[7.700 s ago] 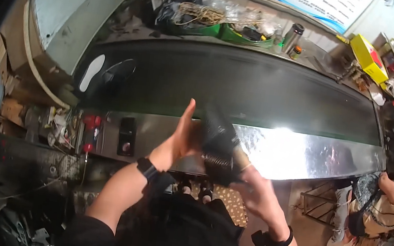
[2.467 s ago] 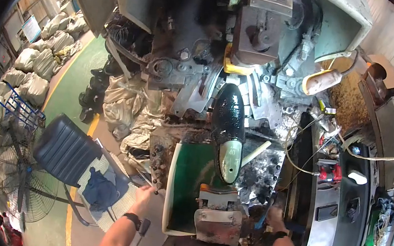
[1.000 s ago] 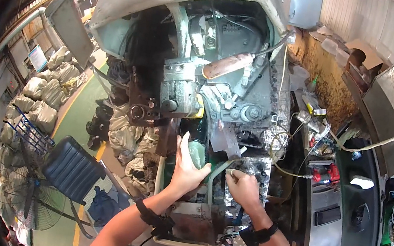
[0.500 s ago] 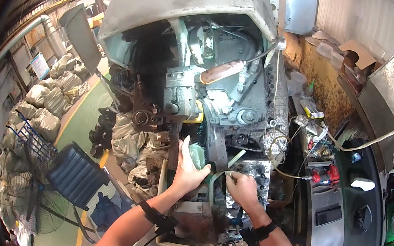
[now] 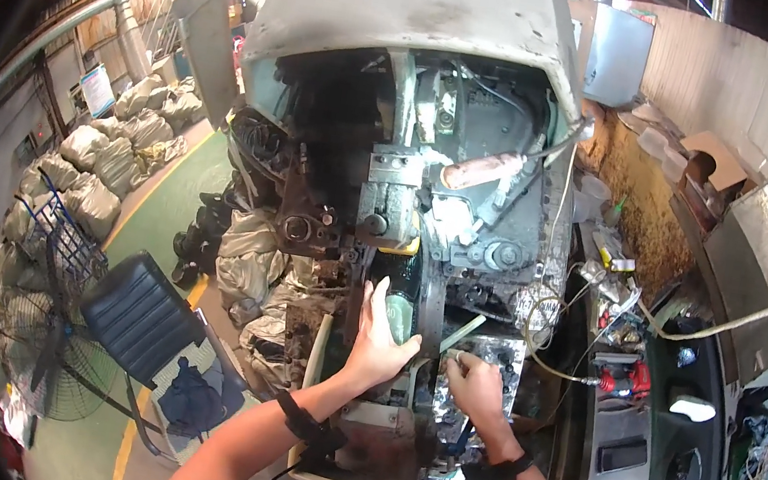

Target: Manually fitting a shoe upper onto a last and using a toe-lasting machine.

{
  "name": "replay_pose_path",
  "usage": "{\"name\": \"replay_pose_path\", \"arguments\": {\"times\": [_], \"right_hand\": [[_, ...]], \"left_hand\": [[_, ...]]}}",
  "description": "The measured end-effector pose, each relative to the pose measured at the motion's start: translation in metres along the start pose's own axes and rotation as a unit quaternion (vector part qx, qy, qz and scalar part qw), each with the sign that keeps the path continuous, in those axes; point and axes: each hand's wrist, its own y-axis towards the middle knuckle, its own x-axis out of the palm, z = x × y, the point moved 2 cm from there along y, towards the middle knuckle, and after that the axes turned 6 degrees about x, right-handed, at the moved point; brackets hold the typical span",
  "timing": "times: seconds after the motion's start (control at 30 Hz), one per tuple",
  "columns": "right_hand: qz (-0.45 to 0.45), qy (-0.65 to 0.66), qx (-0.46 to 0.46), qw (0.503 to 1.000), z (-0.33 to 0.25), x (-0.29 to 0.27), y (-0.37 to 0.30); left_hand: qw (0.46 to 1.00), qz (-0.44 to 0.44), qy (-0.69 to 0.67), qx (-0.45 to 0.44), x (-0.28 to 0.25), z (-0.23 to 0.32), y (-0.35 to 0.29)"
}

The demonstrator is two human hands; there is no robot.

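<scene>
Where the dark shoe (image 5: 403,294) stands mounted sole-outward at the front of the grey machine (image 5: 404,96), both hands work against it. The shoe sits upright in the machine's central opening, just below the square metal block (image 5: 389,203), with its pale sole patch facing the person.

The left hand (image 5: 378,337) lies flat on the shoe, fingers extended and held together, palm pressed against the sole and the thumb spread toward the right. A dark band wraps the left wrist.

The right hand (image 5: 473,387) is curled just to the right of the shoe, fingers bent down onto the foil-covered block (image 5: 486,353). Whether it pinches anything cannot be determined. A pale rod (image 5: 462,332) slants up between the two hands, its lower end near the right-hand fingers. A dark band wraps the right wrist as well.

Below the hands, a cream-coloured frame (image 5: 317,368) runs along the left side of the machine base.

Right of the machine, a dark control panel (image 5: 659,446) carries a red fitting (image 5: 624,382) and a white button (image 5: 692,408). A pale hose (image 5: 746,320) arcs above it.

Left of the machine, grey filled sacks (image 5: 253,261) are heaped on the floor. Further left stand a dark padded chair (image 5: 143,314), a floor fan (image 5: 43,359) and a wire cart (image 5: 61,234).
</scene>
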Motion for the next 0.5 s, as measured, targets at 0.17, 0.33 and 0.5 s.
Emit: {"name": "replay_pose_path", "arguments": {"times": [0.17, 0.33, 0.5], "right_hand": [[0.008, -0.003, -0.027, 1.000, -0.005, -0.003, -0.001], [0.044, 0.001, -0.050, 0.998, 0.005, 0.001, 0.007], [0.037, -0.012, -0.036, 0.999, -0.001, -0.001, 0.010]], "left_hand": [[1.000, 0.010, 0.024, -0.008, -0.004, 0.006, -0.003], [1.000, 0.015, 0.020, 0.011, 0.004, 0.002, -0.001], [1.000, 0.009, 0.026, -0.013, -0.006, 0.009, 0.006]]}}
